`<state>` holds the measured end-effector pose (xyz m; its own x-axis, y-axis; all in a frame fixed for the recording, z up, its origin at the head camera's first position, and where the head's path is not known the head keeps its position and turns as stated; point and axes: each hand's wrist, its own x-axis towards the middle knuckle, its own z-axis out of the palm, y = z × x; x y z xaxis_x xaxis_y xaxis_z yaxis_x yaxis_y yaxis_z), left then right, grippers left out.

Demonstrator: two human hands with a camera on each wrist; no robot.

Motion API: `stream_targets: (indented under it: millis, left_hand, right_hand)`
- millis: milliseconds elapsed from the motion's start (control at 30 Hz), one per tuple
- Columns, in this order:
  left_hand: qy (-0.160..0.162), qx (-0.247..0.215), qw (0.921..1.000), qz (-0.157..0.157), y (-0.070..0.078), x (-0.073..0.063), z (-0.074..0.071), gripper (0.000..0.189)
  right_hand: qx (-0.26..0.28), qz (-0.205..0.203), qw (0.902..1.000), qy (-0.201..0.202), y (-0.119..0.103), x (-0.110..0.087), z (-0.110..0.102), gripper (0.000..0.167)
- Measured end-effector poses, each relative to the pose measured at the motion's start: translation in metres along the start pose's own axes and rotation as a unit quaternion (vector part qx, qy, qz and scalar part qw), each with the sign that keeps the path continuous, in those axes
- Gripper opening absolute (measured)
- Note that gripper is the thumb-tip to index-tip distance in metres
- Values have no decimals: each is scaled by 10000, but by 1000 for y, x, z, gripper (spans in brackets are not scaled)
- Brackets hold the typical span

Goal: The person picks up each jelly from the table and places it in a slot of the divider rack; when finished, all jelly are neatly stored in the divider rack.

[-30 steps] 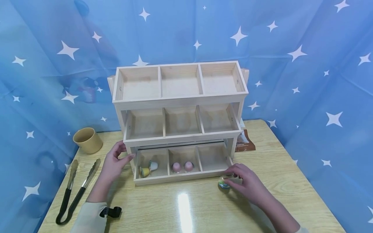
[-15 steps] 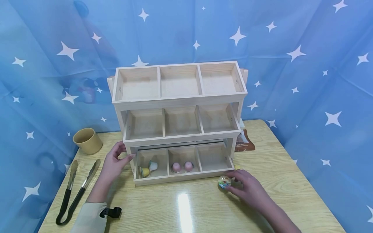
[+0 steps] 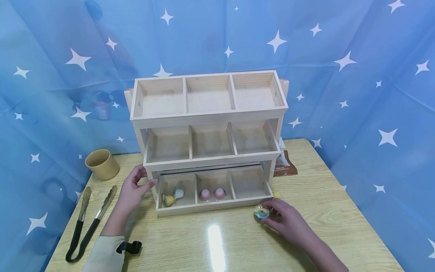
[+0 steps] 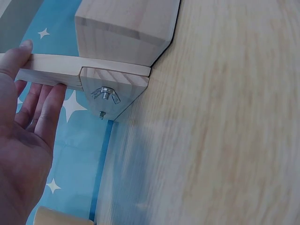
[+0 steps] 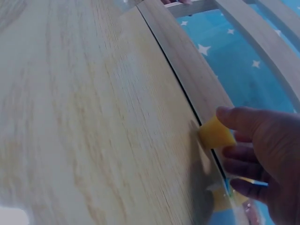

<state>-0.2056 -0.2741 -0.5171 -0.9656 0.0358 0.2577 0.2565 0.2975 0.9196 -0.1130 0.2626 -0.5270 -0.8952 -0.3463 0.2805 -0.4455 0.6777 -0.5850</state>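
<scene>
A pale wooden three-tier rack (image 3: 210, 118) stands on the table, each tier split into three compartments. My left hand (image 3: 134, 190) grips the rack's left side post (image 4: 51, 63) between thumb and fingers. Beside the lower tier's right front corner, my right hand (image 3: 289, 219) pinches a small yellow jelly cup (image 5: 216, 133), whose clear printed lid faces the head camera. Another yellow piece (image 3: 276, 195) shows partly behind the right hand's knuckles. In the bottom tier, a yellow cup (image 3: 168, 200) and a white cup (image 3: 178, 193) lie left; two pink cups (image 3: 205, 195) sit in the middle compartment.
Black-handled tongs (image 3: 90, 226) lie spread at the table's left, with a tan mug (image 3: 102, 164) behind them. A brown packet (image 3: 285, 166) pokes out behind the rack's right side. Blue star-printed cloth (image 3: 340, 94) hangs around the table.
The jelly cup in my right hand has turned so its lid shows more to the head camera. Yellow has come into view behind the knuckles. My left hand has stayed put.
</scene>
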Motion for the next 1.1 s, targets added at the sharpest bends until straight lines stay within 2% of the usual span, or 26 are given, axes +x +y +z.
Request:
stream_targets:
  millis: [300, 600, 867, 1100]
  left_hand:
    - [-5, 16, 10000, 5, -1, 1, -1, 56]
    - [-8, 22, 10000, 7, 0, 0, 0, 55]
    - [15, -12, 10000, -24, 4, -1, 1, 56]
    - [28, -57, 10000, -30, 4, -2, 2, 57]
  right_hand:
    - [373, 80, 9993, -53, 0, -1, 4, 43]
    - [657, 337, 9964, -419, -4, 0, 5, 41]
    - [575, 228, 9962, -615, -6, 0, 5, 52]
    - [457, 175, 9958, -775, -9, 1, 6, 54]
